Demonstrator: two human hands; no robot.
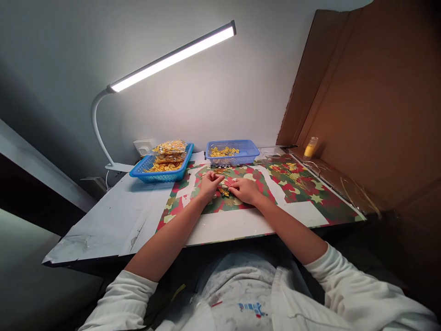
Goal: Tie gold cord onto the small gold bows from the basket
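My left hand [209, 185] is closed in a pinch over the camouflage-patterned mat [165, 220]. Opposite it, my right hand [245, 190] is pinched too, fingertips pointing left. A thin gold cord [227, 176] curves in a loop between the two hands, and both seem to grip it. Just below the fingertips lies a small gold bow [224, 193] with a dark part. The exact hold of the fingers is too small to make out. Beyond my hands sits a row of small dark and shiny beads [225, 166].
A blue basket [161, 175] at the left holds bagged gold bows [169, 149]. Behind my hands, another blue basket [250, 151] has loose gold bows [223, 151]. Gold cords [292, 174] lie at the right, near a yellow-filled bottle [310, 147]. A lamp [174, 57] hangs overhead; cardboard [372, 82] stands right.
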